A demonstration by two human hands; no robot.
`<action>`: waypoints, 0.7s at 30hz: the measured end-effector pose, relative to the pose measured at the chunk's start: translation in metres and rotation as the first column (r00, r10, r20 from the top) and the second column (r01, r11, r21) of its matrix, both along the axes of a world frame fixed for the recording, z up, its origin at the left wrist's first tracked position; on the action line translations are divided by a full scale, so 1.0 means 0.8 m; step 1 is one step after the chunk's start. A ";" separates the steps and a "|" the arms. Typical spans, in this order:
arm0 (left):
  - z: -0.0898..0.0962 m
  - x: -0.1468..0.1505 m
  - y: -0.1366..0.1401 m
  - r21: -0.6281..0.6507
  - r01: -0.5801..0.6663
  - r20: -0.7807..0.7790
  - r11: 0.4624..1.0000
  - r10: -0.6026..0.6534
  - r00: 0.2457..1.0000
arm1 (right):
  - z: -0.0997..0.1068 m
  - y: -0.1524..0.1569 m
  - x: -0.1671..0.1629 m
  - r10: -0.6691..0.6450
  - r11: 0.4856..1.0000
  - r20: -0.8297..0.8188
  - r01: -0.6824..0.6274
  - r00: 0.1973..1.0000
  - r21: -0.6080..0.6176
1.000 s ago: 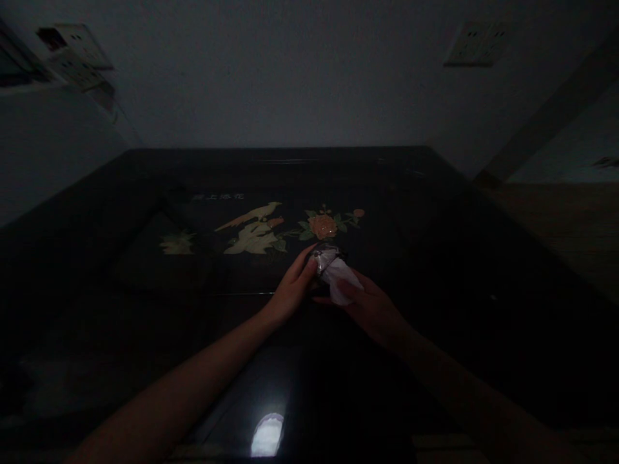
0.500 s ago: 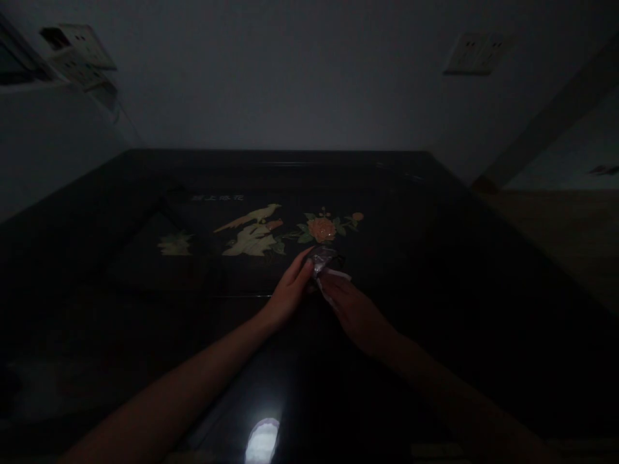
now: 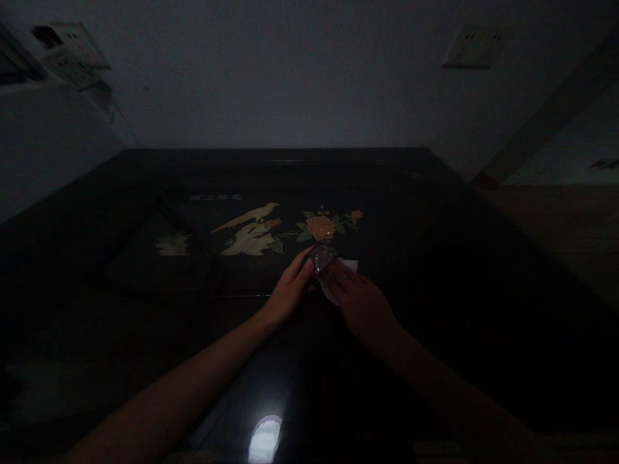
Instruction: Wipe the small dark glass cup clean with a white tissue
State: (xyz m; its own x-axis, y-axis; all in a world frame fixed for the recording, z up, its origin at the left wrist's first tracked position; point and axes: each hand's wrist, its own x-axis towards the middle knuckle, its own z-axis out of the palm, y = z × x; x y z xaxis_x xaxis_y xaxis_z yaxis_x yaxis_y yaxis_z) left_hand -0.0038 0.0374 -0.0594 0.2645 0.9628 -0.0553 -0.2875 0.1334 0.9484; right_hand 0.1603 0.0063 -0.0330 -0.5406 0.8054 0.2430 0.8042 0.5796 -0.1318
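In the dim light my left hand (image 3: 291, 285) is closed around a small, shiny, see-through object (image 3: 323, 259) that looks like glass; its exact kind is too dark to make out. My right hand (image 3: 360, 303) presses a white tissue (image 3: 350, 265) against the object's right side, its fingers curled over the tissue. Both hands meet just above a dark glossy tabletop (image 3: 309, 386). Beyond them, the top bears an orange flower picture (image 3: 320, 227) with green leaves and a pale bird picture (image 3: 251, 219).
A grey wall (image 3: 280, 77) rises behind the table. Wall sockets (image 3: 474, 46) sit at the upper right, and more sockets (image 3: 80, 45) at the upper left. A bright lamp reflection (image 3: 265, 439) shines near the table's front. Wooden floor (image 3: 565, 225) shows at the right.
My right hand has shifted slightly and turned over the object, and more of the white tissue shows beside its fingers. The left hand holds nearly the same place.
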 end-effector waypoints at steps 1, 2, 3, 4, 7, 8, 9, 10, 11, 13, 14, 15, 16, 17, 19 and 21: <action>0.001 0.000 0.000 -0.006 -0.004 0.008 1.000 0.004 1.000 | -0.001 0.000 0.000 0.001 1.000 -0.005 -0.001 1.000 -0.006; 0.001 0.001 0.000 -0.009 -0.006 0.016 1.000 0.007 1.000 | -0.003 0.000 -0.001 0.001 1.000 -0.016 -0.001 1.000 -0.013; 0.002 0.001 0.000 -0.009 -0.007 0.023 1.000 0.007 1.000 | -0.005 0.000 -0.001 0.001 1.000 -0.033 -0.002 0.999 -0.025; 0.002 0.001 -0.001 -0.008 -0.005 0.025 1.000 0.005 1.000 | -0.006 0.000 -0.001 0.003 0.999 -0.058 -0.005 0.998 -0.039; 0.005 0.000 -0.001 -0.007 -0.012 -0.008 1.000 0.012 1.000 | -0.010 0.000 -0.003 -0.003 0.994 -0.159 -0.014 0.987 -0.104; 0.006 0.000 -0.001 -0.009 -0.016 -0.020 1.000 0.016 1.000 | -0.010 0.000 -0.003 -0.007 0.991 -0.196 -0.019 0.981 -0.129; 0.006 0.000 -0.001 -0.011 -0.019 -0.027 1.000 0.019 0.999 | -0.011 0.000 -0.004 -0.007 0.988 -0.231 -0.029 0.973 -0.154; 0.007 0.000 -0.001 -0.011 -0.019 -0.029 1.000 0.018 0.999 | -0.011 -0.001 -0.004 -0.008 0.983 -0.266 -0.041 0.964 -0.178; 0.007 0.000 -0.001 -0.010 -0.018 -0.026 1.000 0.018 1.000 | -0.011 -0.001 -0.004 -0.010 0.978 -0.303 -0.054 0.953 -0.202; 0.007 0.000 -0.002 -0.003 -0.017 -0.020 1.000 0.017 1.000 | -0.012 -0.001 -0.005 -0.013 0.964 -0.389 -0.092 0.921 -0.250; 0.007 0.000 -0.002 0.000 -0.018 -0.019 1.000 0.018 1.000 | -0.012 -0.001 -0.005 -0.017 0.955 -0.439 -0.115 0.898 -0.273; 0.006 0.000 -0.002 0.003 -0.020 -0.020 1.000 0.020 1.000 | -0.013 -0.002 -0.006 -0.025 0.945 -0.495 -0.140 0.869 -0.295; 0.005 -0.001 -0.002 0.006 -0.022 -0.023 1.000 0.022 0.999 | -0.013 -0.002 -0.006 -0.036 0.933 -0.555 -0.171 0.831 -0.316; 0.005 -0.001 -0.002 0.010 -0.025 -0.027 1.000 0.025 0.999 | -0.014 -0.002 -0.007 -0.054 0.918 -0.616 -0.203 0.786 -0.340; 0.005 -0.002 -0.002 0.013 -0.029 -0.031 0.999 0.030 0.999 | -0.013 -0.002 -0.008 -0.131 0.880 -0.727 -0.259 0.674 -0.399; 0.005 -0.002 -0.001 0.006 -0.027 -0.027 1.000 0.028 0.999 | -0.012 -0.003 -0.010 -0.265 0.816 -0.802 -0.319 0.535 -0.483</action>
